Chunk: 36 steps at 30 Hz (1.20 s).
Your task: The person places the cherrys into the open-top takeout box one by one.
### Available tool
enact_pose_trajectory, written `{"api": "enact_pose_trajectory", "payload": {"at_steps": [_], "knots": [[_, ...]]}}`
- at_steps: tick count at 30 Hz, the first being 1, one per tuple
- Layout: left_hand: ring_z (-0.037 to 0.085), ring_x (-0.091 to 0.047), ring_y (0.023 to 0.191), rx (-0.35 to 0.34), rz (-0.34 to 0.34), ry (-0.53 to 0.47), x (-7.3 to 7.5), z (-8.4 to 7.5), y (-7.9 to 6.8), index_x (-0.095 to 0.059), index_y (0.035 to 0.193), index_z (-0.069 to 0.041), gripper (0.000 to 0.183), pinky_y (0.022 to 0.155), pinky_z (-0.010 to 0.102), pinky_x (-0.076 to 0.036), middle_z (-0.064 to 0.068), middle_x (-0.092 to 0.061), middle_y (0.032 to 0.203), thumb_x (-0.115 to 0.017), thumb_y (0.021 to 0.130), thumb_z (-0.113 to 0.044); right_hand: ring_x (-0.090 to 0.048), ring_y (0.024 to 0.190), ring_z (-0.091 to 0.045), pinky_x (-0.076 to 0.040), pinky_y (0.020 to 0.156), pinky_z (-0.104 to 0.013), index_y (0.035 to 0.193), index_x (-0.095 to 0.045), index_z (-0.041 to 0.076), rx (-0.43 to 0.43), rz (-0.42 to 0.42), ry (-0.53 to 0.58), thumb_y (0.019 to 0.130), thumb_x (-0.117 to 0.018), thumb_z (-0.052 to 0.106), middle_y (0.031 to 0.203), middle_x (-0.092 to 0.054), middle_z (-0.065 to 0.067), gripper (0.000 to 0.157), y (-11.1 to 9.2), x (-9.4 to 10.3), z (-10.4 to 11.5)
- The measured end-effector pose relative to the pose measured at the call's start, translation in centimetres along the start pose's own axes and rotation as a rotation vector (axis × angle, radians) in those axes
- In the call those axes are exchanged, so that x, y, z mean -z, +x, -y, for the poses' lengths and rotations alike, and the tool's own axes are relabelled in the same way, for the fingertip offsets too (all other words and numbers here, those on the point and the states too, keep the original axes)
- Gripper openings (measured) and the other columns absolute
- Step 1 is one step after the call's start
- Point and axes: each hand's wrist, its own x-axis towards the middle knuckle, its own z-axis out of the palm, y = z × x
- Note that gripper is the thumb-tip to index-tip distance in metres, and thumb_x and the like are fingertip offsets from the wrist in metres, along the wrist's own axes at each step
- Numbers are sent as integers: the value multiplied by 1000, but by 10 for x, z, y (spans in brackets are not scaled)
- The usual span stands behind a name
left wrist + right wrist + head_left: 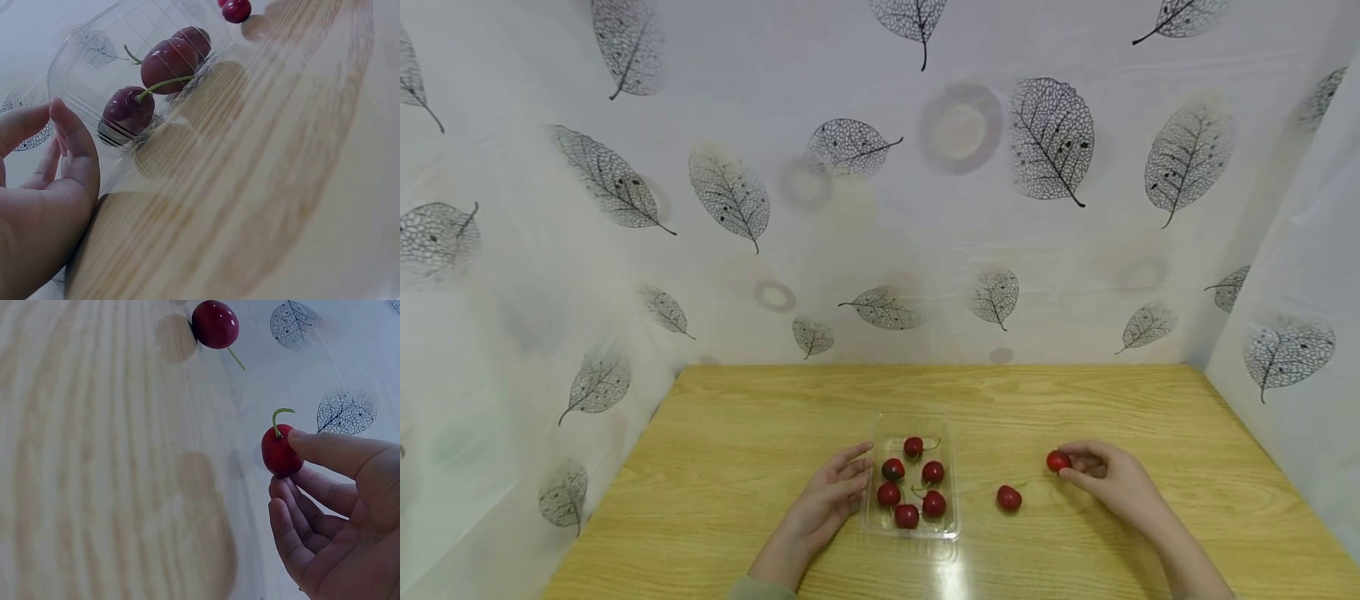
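Note:
Between thumb and fingers, my right hand [1116,481] pinches a bright red cherry [1058,462]; its curved green stem shows in the right wrist view. Another cherry [1009,498] lies on the table between that hand and a clear plastic box [953,521]. Several dark red cherries [907,516] sit inside the box, some with green stems [165,84]. My left hand [829,503] is at the box's left side with fingers loosely extended. Its fingertips are at the box wall; whether they all touch it is hard to tell.
The box and the loose cherry rest on a wood-grain table [760,400]. A pale sheet [880,225] printed with dark leaf shapes rises behind the table's back edge and along both sides.

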Motion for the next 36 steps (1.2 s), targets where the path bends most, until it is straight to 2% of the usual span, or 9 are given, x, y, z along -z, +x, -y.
{"api": "enact_pose_trajectory", "payload": {"at_steps": [13,20,27,36], "knots": [[5,-56,109,-28,9,-3,1,0,-1,-38,160,-5,58,87,18,-52,-5,-57,127,-59,105,-4,-68,88,-4,-58,77,-22,128,-72,1,34,9,11,95,-81,18,111,-76,-12,38,7,1,20],[6,-55,110,-26,10,2,1,0,-1,-39,159,-5,58,88,19,-52,-4,-56,128,-59,105,-4,-67,88,1,-59,77,-21,127,-73,2,76,-14,34,94,-82,14,116,-76,-15,37,8,-2,33],[7,-55,111,-1,-8,2,0,-1,1,-41,159,-8,57,89,19,-51,-5,-55,128,-58,105,-3,-67,88,1,-60,78,-21,126,-73,2,113,-24,46,93,-82,14,113,-77,-13,36,10,-5,46],[4,-55,110,-27,27,-4,1,-1,-1,-39,159,-6,56,88,18,-52,-5,-56,128,-58,106,-4,-66,87,1,-60,78,-21,125,-73,-1,167,-17,60,92,-83,10,113,-77,-15,37,15,-11,58]]}}
